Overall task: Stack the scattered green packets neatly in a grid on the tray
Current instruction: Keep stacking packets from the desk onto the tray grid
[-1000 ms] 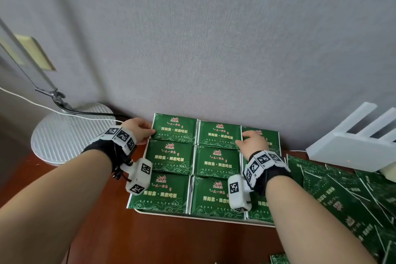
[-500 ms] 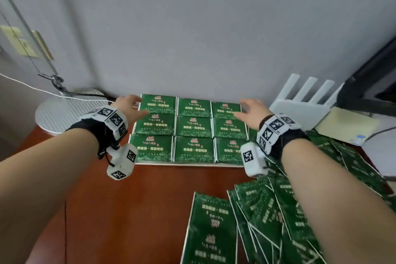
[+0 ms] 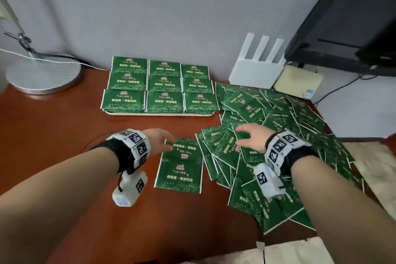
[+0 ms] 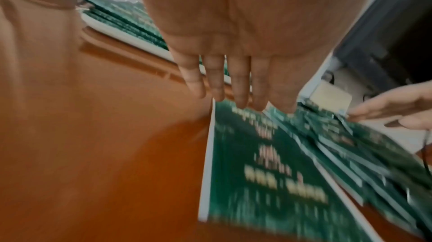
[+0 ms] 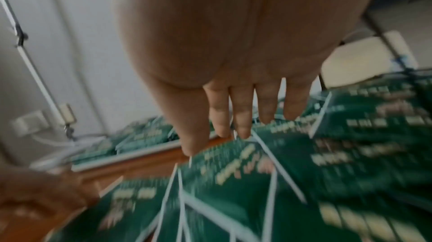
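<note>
Reddish wooden table held everything. Loose pile of green packets sprawled across its right side, overlapping at all angles. White tray sat at the back by the wall, carrying a three-by-three grid of packet stacks, edges lined up. Lamp base far left, white router right of the tray. Nearest packet lay flat at the pile's left edge. Left hand reached over its far corner, fingers straight and released. Right hand hovered over the pile, fingers extended, grasping nothing. Both wrist views blurred.
</note>
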Demonstrator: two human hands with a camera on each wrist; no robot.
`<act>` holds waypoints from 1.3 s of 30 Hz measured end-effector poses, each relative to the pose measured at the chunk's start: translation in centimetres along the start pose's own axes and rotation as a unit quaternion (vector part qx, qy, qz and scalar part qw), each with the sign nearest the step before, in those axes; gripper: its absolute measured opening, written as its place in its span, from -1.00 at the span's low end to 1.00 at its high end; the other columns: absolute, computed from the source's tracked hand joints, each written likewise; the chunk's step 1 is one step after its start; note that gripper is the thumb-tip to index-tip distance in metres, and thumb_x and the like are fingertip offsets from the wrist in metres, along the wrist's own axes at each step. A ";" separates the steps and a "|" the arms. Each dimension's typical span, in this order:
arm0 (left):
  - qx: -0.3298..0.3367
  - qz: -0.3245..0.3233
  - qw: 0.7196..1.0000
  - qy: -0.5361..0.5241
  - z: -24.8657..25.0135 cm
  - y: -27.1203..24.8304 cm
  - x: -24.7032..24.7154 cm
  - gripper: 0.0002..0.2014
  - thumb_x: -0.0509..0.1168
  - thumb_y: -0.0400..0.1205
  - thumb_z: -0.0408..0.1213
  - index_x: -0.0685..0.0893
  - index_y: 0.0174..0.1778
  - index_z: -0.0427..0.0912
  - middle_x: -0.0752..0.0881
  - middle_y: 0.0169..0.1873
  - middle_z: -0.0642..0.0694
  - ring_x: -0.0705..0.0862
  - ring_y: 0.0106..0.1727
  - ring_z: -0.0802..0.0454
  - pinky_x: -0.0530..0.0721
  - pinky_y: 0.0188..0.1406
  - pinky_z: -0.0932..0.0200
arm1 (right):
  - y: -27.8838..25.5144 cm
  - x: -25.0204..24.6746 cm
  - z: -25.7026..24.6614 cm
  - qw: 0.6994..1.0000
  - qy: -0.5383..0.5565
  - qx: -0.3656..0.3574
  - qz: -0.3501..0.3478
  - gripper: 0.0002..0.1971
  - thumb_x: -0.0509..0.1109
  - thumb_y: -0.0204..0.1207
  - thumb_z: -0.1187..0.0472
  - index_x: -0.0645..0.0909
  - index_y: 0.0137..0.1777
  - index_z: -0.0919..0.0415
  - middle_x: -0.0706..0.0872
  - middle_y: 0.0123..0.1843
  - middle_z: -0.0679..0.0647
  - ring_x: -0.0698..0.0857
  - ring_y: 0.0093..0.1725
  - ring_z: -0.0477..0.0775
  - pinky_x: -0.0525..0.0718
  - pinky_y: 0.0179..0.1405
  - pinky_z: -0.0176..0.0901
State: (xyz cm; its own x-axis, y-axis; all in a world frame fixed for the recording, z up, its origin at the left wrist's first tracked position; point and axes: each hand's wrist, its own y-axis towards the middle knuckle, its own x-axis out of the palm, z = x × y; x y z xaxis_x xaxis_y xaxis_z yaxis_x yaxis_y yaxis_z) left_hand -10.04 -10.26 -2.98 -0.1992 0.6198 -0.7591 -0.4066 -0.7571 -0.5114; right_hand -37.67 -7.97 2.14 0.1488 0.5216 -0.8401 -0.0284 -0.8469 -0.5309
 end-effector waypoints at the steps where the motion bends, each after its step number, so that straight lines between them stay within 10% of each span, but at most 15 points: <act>1: 0.000 -0.018 1.000 0.026 0.3 0.0 1.7 -0.59 0.19 0.65 -0.04 0.42 0.45 0.14 0.39 0.49 0.10 0.43 0.46 0.03 0.42 0.46 0.01 | 0.2 1.7 0.1 1.000 -0.013 -0.001 -0.021 -0.43 0.28 0.57 -0.03 0.26 0.56 0.04 0.29 0.59 0.04 0.42 0.48 0.08 0.42 0.43 -0.10; 10: -0.102 0.075 0.991 0.053 1.9 -2.5 11.4 -0.40 0.19 0.66 -0.11 0.10 0.59 0.14 -0.02 0.62 0.15 -0.05 0.64 0.05 0.02 0.63 0.00 | 0.8 11.2 -0.9 0.982 -0.125 -0.141 0.031 -0.44 0.20 0.62 0.09 0.16 0.60 0.07 0.18 0.64 -0.02 0.27 0.56 0.01 0.18 0.54 -0.04; 23: -0.291 0.146 0.944 -0.054 1.2 -8.9 15.3 -0.49 0.21 0.64 -0.11 0.21 0.49 0.22 0.14 0.50 0.00 0.26 0.50 -0.06 0.36 0.43 0.09 | 0.6 12.0 -4.2 0.959 -0.041 -0.279 -0.036 -0.53 0.14 0.66 0.26 0.27 0.57 0.02 0.17 0.64 -0.06 0.18 0.61 0.01 0.16 0.55 -0.12; 30: -0.355 0.141 0.922 -0.068 0.4 -9.8 14.5 -0.77 0.32 0.57 -0.07 0.56 0.11 0.02 0.28 0.37 -0.05 0.32 0.40 -0.13 0.44 0.29 0.06 | 3.7 9.5 -1.6 0.991 -0.075 -0.099 0.050 -0.18 0.41 0.47 0.02 0.02 0.62 0.05 0.19 0.61 0.13 0.23 0.57 0.22 0.29 0.51 0.21; 39: -0.418 0.130 0.888 -0.143 -0.2 -8.5 13.2 -0.26 0.53 0.37 -0.08 0.30 0.37 -0.15 0.55 0.22 -0.19 0.53 0.25 -0.18 0.58 0.23 -0.09 | 4.9 7.6 -1.5 0.991 -0.106 -0.072 0.047 -0.35 0.40 0.49 0.00 0.24 0.50 0.15 0.42 0.45 0.20 0.51 0.35 0.26 0.53 0.30 0.14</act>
State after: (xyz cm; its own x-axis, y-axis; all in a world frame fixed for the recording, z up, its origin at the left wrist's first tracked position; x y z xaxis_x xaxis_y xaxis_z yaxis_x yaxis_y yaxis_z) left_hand -9.00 4.33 -8.73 -0.4564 0.3378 -0.8232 0.4658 -0.6976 -0.5444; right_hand -35.23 -8.31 -6.63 -0.0593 0.4371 -0.8974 0.1116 -0.8905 -0.4411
